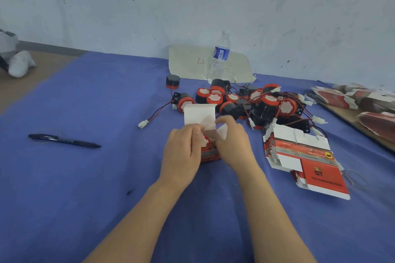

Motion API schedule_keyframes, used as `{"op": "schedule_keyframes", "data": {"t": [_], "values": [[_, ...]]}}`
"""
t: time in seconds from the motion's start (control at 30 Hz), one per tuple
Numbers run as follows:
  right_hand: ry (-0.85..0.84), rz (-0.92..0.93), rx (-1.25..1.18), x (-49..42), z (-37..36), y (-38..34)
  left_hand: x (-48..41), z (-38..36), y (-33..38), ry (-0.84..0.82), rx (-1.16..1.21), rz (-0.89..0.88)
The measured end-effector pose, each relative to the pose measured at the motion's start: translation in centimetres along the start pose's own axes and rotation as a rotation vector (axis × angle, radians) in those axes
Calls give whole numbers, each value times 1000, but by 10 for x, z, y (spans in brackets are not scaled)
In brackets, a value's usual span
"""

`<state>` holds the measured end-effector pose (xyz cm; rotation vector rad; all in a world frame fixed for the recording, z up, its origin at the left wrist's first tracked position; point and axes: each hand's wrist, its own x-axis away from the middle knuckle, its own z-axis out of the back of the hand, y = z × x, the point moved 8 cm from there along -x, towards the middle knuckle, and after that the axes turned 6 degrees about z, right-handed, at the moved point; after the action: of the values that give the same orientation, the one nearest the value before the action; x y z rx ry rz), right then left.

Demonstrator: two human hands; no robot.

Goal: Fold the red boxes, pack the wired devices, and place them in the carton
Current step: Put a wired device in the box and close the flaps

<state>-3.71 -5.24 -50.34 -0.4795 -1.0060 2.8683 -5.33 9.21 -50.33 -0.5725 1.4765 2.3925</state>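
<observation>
A small red box (210,155) stands upright on the blue cloth at centre, its white top flap (199,114) raised behind. Inside it sits a red and black wired device (205,141), partly hidden. My left hand (181,151) grips the box's left side, fingers curled over the rim. On the other side, my right hand (232,141) pinches a white side flap (222,132). Behind lies a heap of several wired devices (245,102) with red and black leads. A stack of flat red boxes (305,156) lies to the right. No carton is in view.
A black pen (64,140) lies at left on the blue cloth (85,188). A water bottle (220,57) stands on a paper sheet (190,62) by the wall. More flat red boxes (363,102) are piled on a board at far right.
</observation>
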Motion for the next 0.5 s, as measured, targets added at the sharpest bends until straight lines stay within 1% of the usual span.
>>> {"op": "schedule_keyframes", "data": {"t": [0.07, 0.13, 0.2, 0.27, 0.33, 0.43, 0.5], "values": [[26, -9, -78, 0, 0, 1, -2, -4, -8, -32, -45, 43], [57, -18, -79, 2, 3, 1, -4, -4, -13, -27, -25, 100], [88, 43, 3, 3, 6, -8, -5, 0, -15, 28, -7, 138], [106, 125, 31, 4, 7, -19, -4, 4, -18, 76, -10, 178], [45, 169, 30, 4, 3, -26, -5, 5, -24, 91, 12, 239], [-89, 216, -41, 6, 0, -28, -8, 4, -35, 55, 111, 336], [-120, 207, -39, 5, 2, -21, -9, 2, -38, 21, 162, 366]]}}
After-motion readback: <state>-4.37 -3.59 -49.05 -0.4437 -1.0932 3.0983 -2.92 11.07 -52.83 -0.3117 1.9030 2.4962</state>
